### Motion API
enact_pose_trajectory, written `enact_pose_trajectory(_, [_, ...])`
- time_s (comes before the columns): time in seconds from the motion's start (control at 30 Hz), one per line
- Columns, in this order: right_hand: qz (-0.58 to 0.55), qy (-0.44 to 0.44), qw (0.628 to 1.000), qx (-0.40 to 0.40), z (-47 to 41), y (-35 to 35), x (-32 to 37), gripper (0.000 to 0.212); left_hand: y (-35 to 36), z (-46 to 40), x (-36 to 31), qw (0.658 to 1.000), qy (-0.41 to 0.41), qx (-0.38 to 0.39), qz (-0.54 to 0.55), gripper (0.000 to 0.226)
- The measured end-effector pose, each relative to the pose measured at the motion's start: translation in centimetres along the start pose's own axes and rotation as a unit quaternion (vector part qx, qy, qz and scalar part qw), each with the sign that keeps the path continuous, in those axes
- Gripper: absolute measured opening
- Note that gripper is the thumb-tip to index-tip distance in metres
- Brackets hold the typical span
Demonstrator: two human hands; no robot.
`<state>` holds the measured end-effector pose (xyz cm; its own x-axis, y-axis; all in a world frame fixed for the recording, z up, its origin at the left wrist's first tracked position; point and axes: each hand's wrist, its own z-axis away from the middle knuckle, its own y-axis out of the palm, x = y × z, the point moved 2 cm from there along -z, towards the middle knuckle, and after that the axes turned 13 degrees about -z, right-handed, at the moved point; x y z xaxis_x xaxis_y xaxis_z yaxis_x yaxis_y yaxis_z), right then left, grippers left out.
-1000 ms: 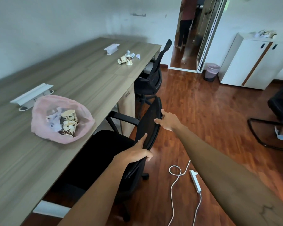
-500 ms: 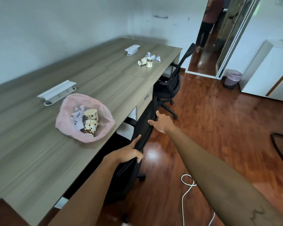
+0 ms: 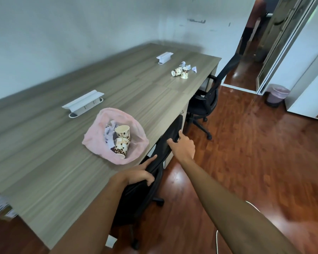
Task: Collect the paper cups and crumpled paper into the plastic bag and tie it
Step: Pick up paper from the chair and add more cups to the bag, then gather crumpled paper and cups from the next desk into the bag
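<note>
Both our hands on the chair back, bag waiting on the desk

Our left hand (image 3: 140,174) curls over the black chair (image 3: 154,167) back's top edge, and our right hand (image 3: 184,147) grips it farther along. The pink plastic bag (image 3: 116,136) lies open near the desk (image 3: 44,143) edge, holding 2 paper cups (image 3: 122,140) and crumpled paper (image 3: 109,132); 2 more cups (image 3: 181,72) with paper scraps (image 3: 193,68) sit at the far end. We judge a hard shove could jolt the desk and spill the bag.

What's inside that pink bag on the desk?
The pink plastic bag lies open, holding two patterned paper cups and crumpled paper. Anything beneath them or under the bag's folds is covered, so more cannot be ruled out.
</note>
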<state>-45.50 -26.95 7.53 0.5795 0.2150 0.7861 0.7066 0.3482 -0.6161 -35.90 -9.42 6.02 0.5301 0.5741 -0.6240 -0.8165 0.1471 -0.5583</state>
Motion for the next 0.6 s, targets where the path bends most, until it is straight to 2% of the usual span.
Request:
enact_pose_trajectory(0.23, [-0.063, 0.012, 0.996, -0.069, -0.3, 0.4, 0.5, 0.062, -0.9, -2.2, 1.3, 0.995, 0.018, 0.083, -0.06, 0.125])
enact_pose_trajectory(0.33, [-0.071, 0.019, 0.995, -0.066, -1.2, 0.5, 0.5, 0.058, -2.0, -2.8, 1.6, 0.997, 0.027, 0.063, -0.045, 0.123])
enact_pose_trajectory(0.43, [-0.019, -0.047, 0.996, -0.077, -2.7, 0.7, 1.4, 0.048, -4.5, -3.5, 2.0, 0.999, 0.022, -0.012, 0.022, 0.103])
enact_pose_trajectory(0.53, [0.016, -0.111, 0.991, -0.067, -4.4, 1.5, 3.8, 0.042, -7.7, -4.7, 2.3, 0.985, 0.024, -0.154, 0.07, 0.079])
enact_pose_trajectory(0.6, [0.01, -0.109, 0.994, -0.009, -6.0, 3.0, 5.5, 0.04, -10.0, -5.4, 2.3, 0.963, 0.012, -0.262, 0.069, 0.06])
